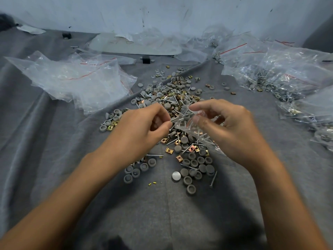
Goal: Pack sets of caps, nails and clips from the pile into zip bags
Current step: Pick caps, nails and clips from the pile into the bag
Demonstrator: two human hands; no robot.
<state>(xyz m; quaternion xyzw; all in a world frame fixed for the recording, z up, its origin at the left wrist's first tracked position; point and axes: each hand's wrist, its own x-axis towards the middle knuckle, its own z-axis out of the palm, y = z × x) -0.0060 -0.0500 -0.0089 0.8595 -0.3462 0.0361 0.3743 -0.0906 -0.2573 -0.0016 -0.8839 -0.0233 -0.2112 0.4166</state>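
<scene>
A pile (173, 98) of grey round caps, silver nails and brass clips lies on grey cloth in the middle. Above it, both hands hold a small clear zip bag (187, 123) with nails and a cap visible inside. My left hand (144, 123) pinches the bag's left edge between thumb and curled fingers. My right hand (223, 123) grips the bag's right side, thumb on top. Loose grey caps (194, 165) and brass clips (169, 150) lie just below the hands.
Empty zip bags (77, 82) are heaped at the left. Filled zip bags (281, 76) are stacked at the right, reaching the frame edge. A pale flat board (137, 46) lies at the back by the white wall. Grey cloth (54, 141) covers the whole surface.
</scene>
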